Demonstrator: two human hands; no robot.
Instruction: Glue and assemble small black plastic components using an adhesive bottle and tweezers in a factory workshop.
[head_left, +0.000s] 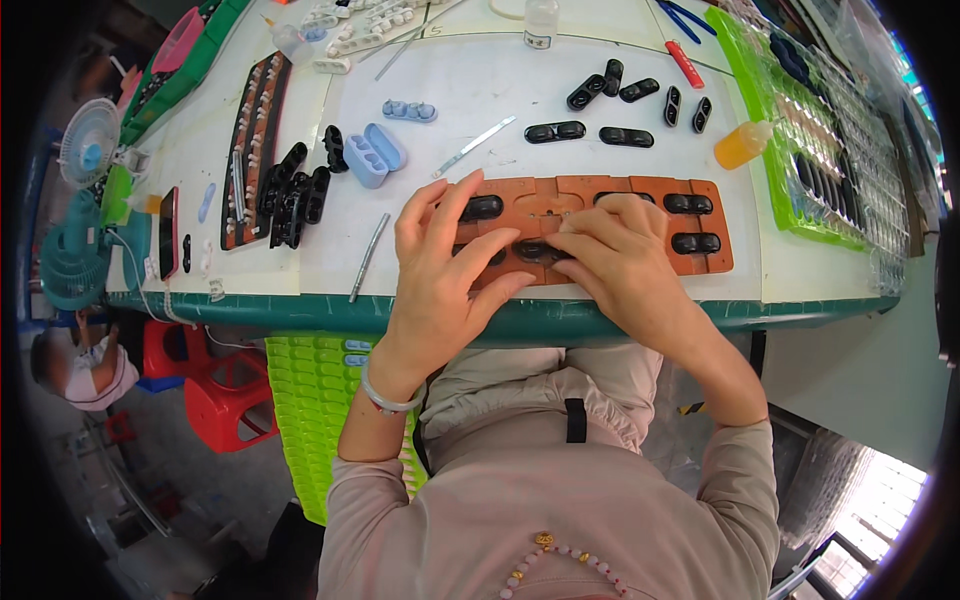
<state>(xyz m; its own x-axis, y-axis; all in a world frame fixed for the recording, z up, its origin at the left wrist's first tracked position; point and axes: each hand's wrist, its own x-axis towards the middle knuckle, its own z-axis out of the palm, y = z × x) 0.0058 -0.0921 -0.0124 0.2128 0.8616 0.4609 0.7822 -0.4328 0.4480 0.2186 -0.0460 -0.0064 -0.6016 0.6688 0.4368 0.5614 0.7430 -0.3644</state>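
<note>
The tabletop [620, 60] fills the upper frame, white with a green front edge. At centre lies the orange jig [640, 190], its long axis running left to right along that edge, with dark oval pieces seated in its slots. Both hands rest on its near row: the left hand [440, 270] comes in from lower left with fingers [452, 205] spread across the jig's left end, thumb reaching right; the right hand [620, 250] comes from lower right, fingers curled and pressing together on a black piece [530, 249] between the two hands, just beside the left thumb. The right hand sits nearer to it. Loose black pieces [600, 100] lie beyond the jig, well apart; a green tray [765, 180] stands at right, a blue case [372, 153] and metal rods [368, 255] at left, an orange bottle [742, 145] near the jig's far right corner.
</note>
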